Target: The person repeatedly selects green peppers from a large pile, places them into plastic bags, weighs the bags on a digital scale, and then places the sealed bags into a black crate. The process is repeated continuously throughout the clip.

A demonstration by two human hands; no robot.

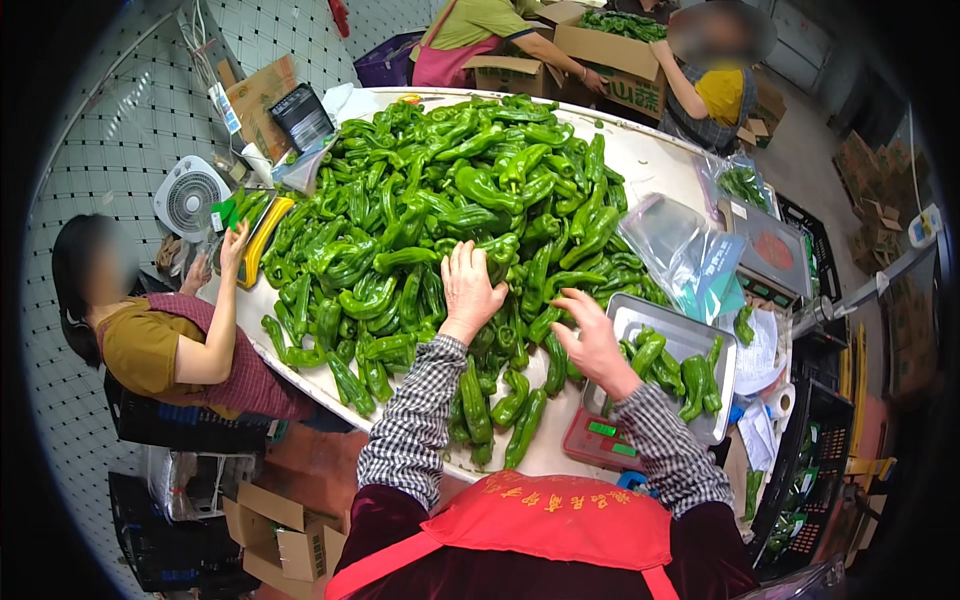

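A large heap of green peppers (420, 202) covers much of the white table in front of me. My left hand (471, 289) lies on the near face of the heap, its fingers bent over next to a pepper (501, 251); whether it grips one is hidden. To the right, my right hand (596, 341) is raised with thumb and fingers apart and nothing visible between them. It hovers between the heap and a metal tray (626, 311) holding several peppers (667, 367). Beneath the tray is a red scale (585, 442) with green-lit displays.
Clear plastic bags (667, 240) lie beyond the tray, beside a second scale (772, 240). At left, a person (202, 337) handles peppers at a yellow device (266, 244). Two people stand at the far end by cardboard boxes (611, 64). Black crates (802, 450) line the right side.
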